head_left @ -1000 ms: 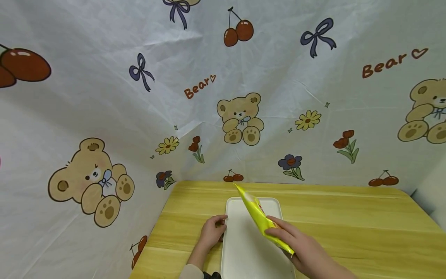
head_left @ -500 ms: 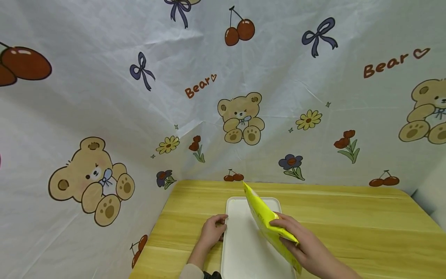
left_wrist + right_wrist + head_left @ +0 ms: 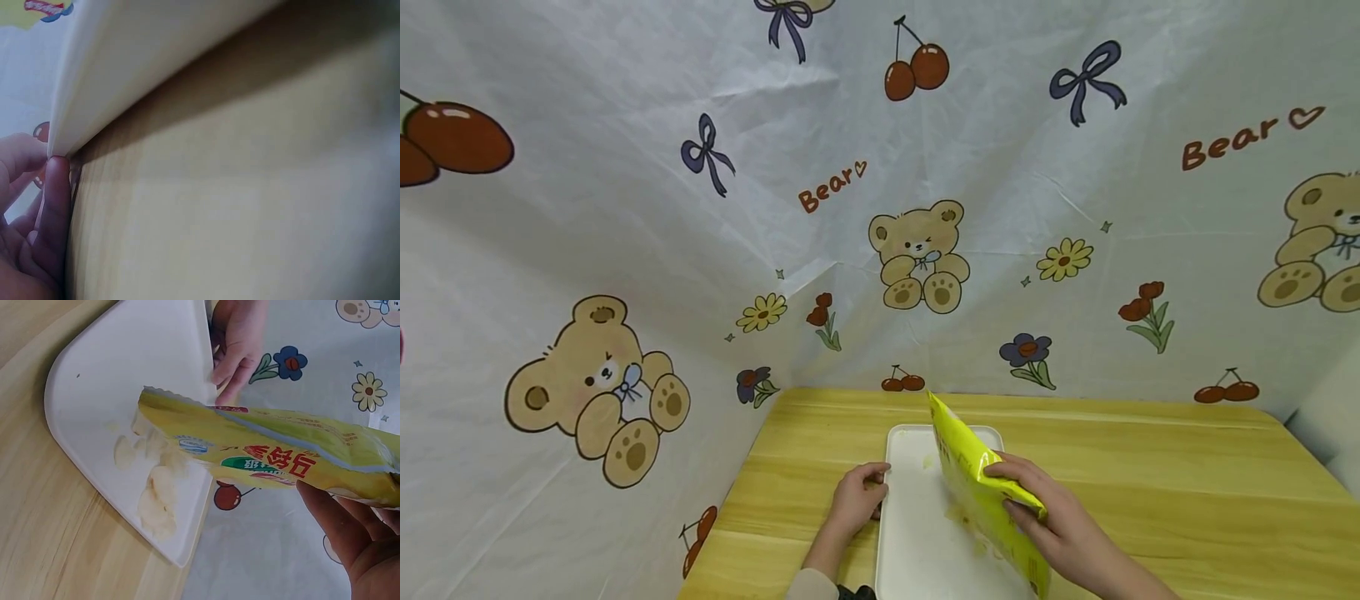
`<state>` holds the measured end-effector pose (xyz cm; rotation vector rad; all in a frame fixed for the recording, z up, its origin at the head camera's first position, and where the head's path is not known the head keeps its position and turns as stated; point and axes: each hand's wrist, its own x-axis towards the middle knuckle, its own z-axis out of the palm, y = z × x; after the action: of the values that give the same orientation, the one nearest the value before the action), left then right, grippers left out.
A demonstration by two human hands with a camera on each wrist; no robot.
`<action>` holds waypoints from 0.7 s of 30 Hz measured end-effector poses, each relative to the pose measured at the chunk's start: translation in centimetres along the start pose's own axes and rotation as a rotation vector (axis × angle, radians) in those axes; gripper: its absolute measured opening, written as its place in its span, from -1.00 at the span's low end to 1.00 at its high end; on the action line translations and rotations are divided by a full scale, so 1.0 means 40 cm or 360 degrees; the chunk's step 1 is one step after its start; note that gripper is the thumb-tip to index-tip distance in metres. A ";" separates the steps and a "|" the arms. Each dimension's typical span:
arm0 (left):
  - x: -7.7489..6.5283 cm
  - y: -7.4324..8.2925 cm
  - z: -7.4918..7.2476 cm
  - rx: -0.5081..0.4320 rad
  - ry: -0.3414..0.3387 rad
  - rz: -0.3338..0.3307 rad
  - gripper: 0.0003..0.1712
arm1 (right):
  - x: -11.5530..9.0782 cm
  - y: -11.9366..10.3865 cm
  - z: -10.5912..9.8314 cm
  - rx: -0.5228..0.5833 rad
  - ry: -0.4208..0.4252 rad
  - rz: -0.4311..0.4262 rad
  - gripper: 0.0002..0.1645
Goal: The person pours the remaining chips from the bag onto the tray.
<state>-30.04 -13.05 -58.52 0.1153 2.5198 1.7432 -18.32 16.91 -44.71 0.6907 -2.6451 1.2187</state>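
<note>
Starting at the fingertips, we see the right hand (image 3: 1063, 521) curled round a yellow bag (image 3: 250, 440), gripping it by its sides. The bag slants above a white tray (image 3: 913, 546), and in the right wrist view we find its serrated end pointing at a small heap of pale chips (image 3: 157, 503) on the tray's surface. Some of those pieces are blurred, so we cannot count them. We can make out bold red characters on a green patch of the bag's face (the smaller print is beyond us). The left hand (image 3: 855, 500) pinches the tray's left rim, which the left wrist view shows caught between the tips of thumb and finger. The bag's near end reaches over the right side of the tray, well apart from the left hand. Farther out, we notice a pale sleeve (image 3: 811, 586) and a black band (image 3: 857, 592) at the left wrist. The tray lies lengthwise on a wood-grained table (image 3: 1157, 483), whose boards run from side to side. Beyond the table's far edge we meet a whitish sheet (image 3: 820, 108), creased here and there, printed with teddy bears, cherries, bows, flowers and the word "Bear".
</note>
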 end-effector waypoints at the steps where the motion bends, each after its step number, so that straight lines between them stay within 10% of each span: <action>1: -0.001 0.000 0.000 -0.0004 -0.0003 0.0000 -0.62 | -0.001 0.000 0.000 0.0002 0.0000 0.0001 -0.51; 21: -0.002 0.005 -0.001 -0.0019 -0.0006 -0.0005 -0.62 | 0.006 -0.012 -0.012 0.0009 0.0062 0.0062 -0.57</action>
<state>-29.96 -13.03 -58.33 0.1135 2.5053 1.7550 -18.34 16.92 -44.00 0.6126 -2.6361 1.2374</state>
